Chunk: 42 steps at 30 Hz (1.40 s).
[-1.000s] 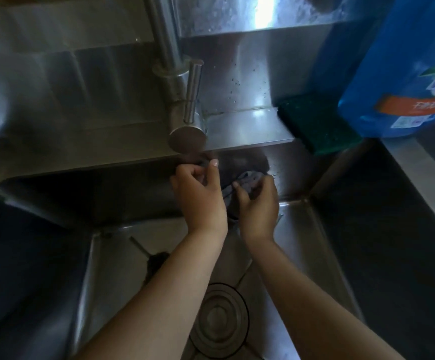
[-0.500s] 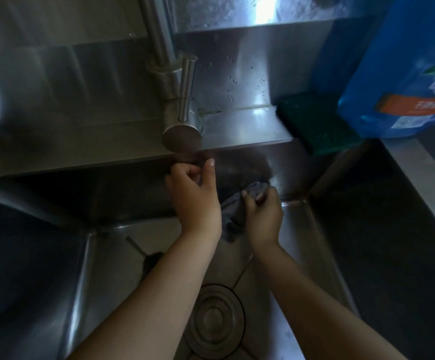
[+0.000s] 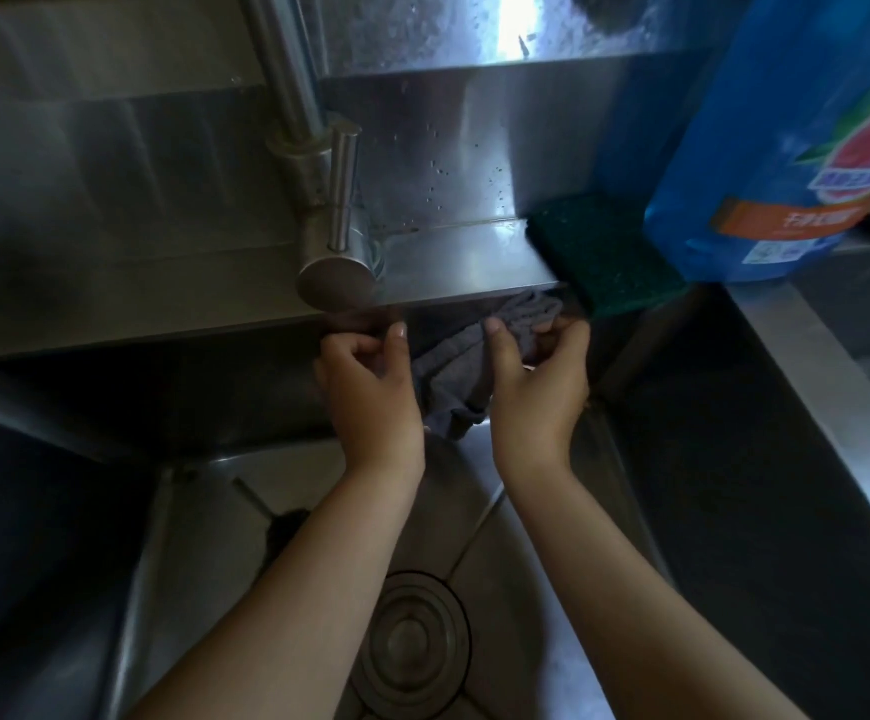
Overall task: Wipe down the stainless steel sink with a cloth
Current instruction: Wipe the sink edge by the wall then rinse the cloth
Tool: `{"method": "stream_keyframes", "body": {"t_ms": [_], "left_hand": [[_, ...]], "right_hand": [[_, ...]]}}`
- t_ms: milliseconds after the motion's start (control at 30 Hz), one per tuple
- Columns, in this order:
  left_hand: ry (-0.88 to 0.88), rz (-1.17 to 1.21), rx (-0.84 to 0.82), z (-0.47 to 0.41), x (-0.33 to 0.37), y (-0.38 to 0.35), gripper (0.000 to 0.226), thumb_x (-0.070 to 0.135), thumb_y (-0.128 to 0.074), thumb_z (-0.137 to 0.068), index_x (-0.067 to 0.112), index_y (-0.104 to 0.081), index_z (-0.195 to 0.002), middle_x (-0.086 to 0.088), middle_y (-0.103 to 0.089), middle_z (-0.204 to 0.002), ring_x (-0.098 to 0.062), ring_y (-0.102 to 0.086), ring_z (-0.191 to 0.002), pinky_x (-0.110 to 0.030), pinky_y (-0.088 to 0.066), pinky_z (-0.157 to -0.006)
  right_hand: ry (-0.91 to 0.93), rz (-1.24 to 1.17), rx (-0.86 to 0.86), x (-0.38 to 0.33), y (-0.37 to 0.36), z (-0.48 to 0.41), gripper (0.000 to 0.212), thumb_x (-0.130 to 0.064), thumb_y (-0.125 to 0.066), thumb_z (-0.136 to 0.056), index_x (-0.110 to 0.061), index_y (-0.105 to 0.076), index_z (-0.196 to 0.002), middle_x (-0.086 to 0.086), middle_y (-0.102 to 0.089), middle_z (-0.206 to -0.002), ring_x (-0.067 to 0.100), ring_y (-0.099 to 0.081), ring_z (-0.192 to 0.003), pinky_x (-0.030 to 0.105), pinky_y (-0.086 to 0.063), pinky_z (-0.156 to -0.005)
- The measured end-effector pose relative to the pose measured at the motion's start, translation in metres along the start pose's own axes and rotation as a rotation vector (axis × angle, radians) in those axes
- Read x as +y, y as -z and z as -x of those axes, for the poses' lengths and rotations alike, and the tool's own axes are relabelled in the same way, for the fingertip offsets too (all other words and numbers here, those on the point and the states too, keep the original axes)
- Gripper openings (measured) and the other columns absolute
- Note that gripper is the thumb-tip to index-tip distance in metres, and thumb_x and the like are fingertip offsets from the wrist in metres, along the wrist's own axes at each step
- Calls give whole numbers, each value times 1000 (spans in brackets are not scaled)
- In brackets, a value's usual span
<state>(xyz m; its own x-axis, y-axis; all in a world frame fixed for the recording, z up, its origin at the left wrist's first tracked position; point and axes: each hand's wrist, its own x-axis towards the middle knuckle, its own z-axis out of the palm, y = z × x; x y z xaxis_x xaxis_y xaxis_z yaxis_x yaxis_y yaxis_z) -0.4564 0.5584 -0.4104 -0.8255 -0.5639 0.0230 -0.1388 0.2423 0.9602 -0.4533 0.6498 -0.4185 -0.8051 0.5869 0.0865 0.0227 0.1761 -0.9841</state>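
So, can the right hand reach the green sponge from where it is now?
Probably yes: the right hand is just below the green sponge on the ledge, nothing between, though it holds the grey cloth.

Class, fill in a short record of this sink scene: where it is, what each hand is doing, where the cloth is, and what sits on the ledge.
place: steel sink, drain at the bottom
left hand: closed, at the cloth's left edge
right hand: grip on the cloth
cloth: grey, bunched against the back wall under the ledge
on ledge: tap, green sponge, blue bottle
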Motion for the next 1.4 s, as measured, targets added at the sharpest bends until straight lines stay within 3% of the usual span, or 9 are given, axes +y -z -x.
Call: {"method": "stream_keyframes", "body": {"t_ms": [267,367,500,567,700,800,933,1200,1400], "left_hand": [[-14,-7,-17,-4,-6,-1,19,29,-58,-87,14,-45,-84,-17,-55,-105,-1,-48,-70,-9,-38,-63],[-24,-32,-11,-3,-6,-1,19,30,-57,-88,19,-43,-82,-13,-53,-103,-5,-47,-72,-14,-37,-66],[-45,-75,-6,-3,-5,0,21,32,-56,-88,17,-42,-83,-13,-53,-99,-19,-51,-84,-28,-42,-77],[-58,-89,-13,-3,-3,1,21,31,-55,-89,17,-41,-81,-11,-51,-96,-19,-50,-83,-24,-39,-74],[-21,-89,-16,0,0,0,19,29,-54,-91,13,-44,-87,-3,-50,-90,-14,-49,-78,-16,-36,-69],[11,-85,-60,9,2,-3,18,26,-54,-91,9,-49,-90,4,-50,-77,-7,-46,-66,-11,-31,-57],[49,-121,-112,24,1,-11,16,22,-57,-89,7,-55,-88,-6,-55,-84,-17,-49,-79,-17,-32,-66],[106,-101,-134,46,22,-49,19,27,-56,-90,12,-49,-81,-16,-61,-94,-29,-56,-90,-30,-40,-78],[149,-81,-156,41,32,-66,24,30,-54,-91,19,-42,-72,-14,-57,-100,-27,-56,-93,-40,-45,-87]], "right_hand": [[-46,106,17,57,-2,-5,25,-20,-69,-82,-17,-44,-86,15,-63,-97,26,-60,-91,28,-44,-76],[-104,161,48,75,-4,-6,27,-18,-69,-81,-17,-43,-87,14,-63,-99,26,-59,-93,16,-33,-66],[-293,302,21,96,0,-13,32,-17,-67,-84,-3,-49,-105,20,-60,-112,34,-56,-105,27,-35,-75],[-311,341,-13,99,3,-15,35,-18,-67,-84,0,-49,-108,22,-59,-115,34,-56,-106,28,-37,-75],[-247,241,-44,91,17,-9,20,-11,-70,-81,-4,-53,-89,18,-65,-99,16,-54,-85,13,-29,-63],[-201,158,-51,85,32,3,21,-9,-71,-79,-10,-51,-82,16,-65,-90,20,-58,-81,20,-38,-68],[-188,75,-11,71,56,10,25,-10,-72,-77,-20,-50,-78,12,-66,-87,21,-61,-81,31,-49,-75],[-106,-70,96,28,74,-11,37,-7,-73,-77,-30,-44,-76,-14,-55,-75,-8,-55,-67,0,-39,-60],[-98,-207,32,3,53,-30,30,-9,-70,-79,-28,-48,-81,-9,-56,-75,-3,-54,-67,13,-46,-67]]}}
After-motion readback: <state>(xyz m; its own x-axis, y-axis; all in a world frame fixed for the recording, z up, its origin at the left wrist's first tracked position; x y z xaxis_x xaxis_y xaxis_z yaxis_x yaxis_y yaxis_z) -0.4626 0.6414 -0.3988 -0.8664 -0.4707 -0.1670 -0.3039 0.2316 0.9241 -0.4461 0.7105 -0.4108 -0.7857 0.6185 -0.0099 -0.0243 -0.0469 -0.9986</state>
